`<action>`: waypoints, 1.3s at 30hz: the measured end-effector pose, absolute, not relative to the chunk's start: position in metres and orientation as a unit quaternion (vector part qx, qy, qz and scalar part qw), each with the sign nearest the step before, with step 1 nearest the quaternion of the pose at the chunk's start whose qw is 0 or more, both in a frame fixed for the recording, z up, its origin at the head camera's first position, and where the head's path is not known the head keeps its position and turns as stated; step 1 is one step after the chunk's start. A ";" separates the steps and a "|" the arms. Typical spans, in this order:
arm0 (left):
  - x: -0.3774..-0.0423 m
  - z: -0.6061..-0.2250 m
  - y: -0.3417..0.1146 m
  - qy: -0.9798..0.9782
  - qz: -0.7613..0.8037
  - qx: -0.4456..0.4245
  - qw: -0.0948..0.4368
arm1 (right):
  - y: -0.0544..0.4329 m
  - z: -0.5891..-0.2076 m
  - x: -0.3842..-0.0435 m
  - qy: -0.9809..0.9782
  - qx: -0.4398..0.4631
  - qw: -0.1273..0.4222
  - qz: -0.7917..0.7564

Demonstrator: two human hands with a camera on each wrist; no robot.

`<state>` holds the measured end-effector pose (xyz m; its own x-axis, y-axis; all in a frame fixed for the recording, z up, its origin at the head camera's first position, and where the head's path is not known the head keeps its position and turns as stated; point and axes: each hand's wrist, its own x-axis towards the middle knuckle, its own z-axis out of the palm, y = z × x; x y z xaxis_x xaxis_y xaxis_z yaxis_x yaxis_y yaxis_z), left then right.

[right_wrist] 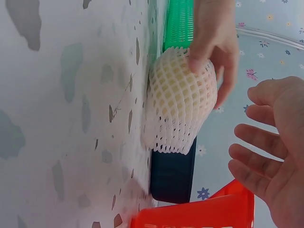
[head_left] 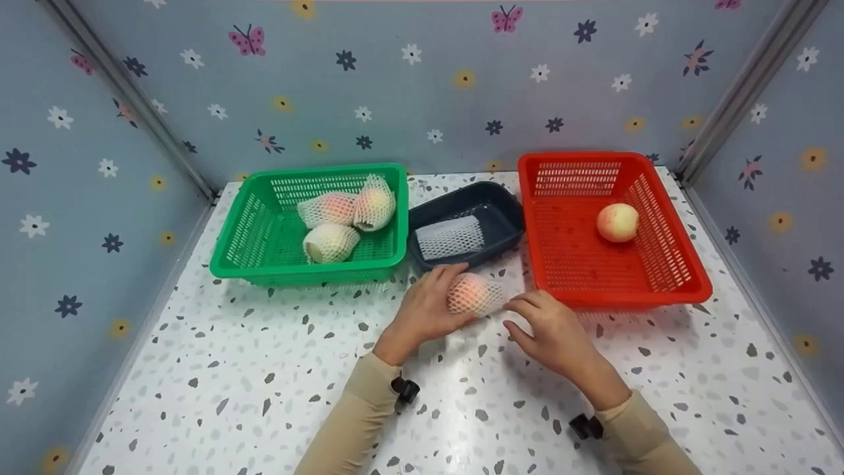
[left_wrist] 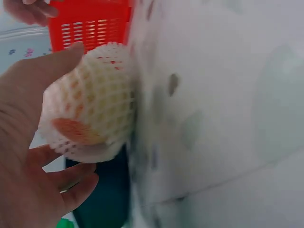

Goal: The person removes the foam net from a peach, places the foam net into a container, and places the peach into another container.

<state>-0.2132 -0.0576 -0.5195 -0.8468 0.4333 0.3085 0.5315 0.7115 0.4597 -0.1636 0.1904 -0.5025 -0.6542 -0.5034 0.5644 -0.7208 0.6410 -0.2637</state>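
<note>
Tan sleeves (head_left: 349, 422) end in a left hand (head_left: 427, 309) gripping a netted peach (head_left: 476, 295) just in front of a dark tray (head_left: 504, 218), and a right hand (head_left: 554, 336), fingers apart and holding nothing, beside it. Along the far edge of the speckled table (head_left: 231, 396), a green basket (head_left: 283, 270) of three netted peaches (head_left: 331, 242) stands toward the left corner, a red basket (head_left: 620, 303) with one bare peach (head_left: 618, 222) toward the right.

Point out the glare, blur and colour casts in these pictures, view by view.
Head view: a pale sheen on the speckled tabletop at lower centre, the netted fruit a little soft; left wrist view: the tabletop hazy and smeared, its specks soft-edged; right wrist view: the fruit's netting fairly crisp, with a faint pinkish tint on the tabletop beside the red basket.
</note>
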 end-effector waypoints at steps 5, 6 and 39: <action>-0.207 -0.491 -0.063 -0.923 -0.233 -0.250 0.177 | 0.193 -0.502 -0.161 -0.880 0.344 0.217 0.245; -0.205 -0.487 -0.063 -0.924 -0.223 -0.246 0.192 | 0.193 -0.502 -0.160 -0.881 0.342 0.214 0.246; -0.203 -0.540 -0.037 -0.918 -0.283 -0.256 0.110 | 0.206 -0.506 -0.148 -0.894 0.323 0.199 0.238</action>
<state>-0.2030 -0.0366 -0.5405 -0.8442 0.4082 0.3474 0.5329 0.7086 0.4625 -0.1477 0.2064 -0.5064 -0.7124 -0.4826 0.5094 -0.6720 0.6783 -0.2972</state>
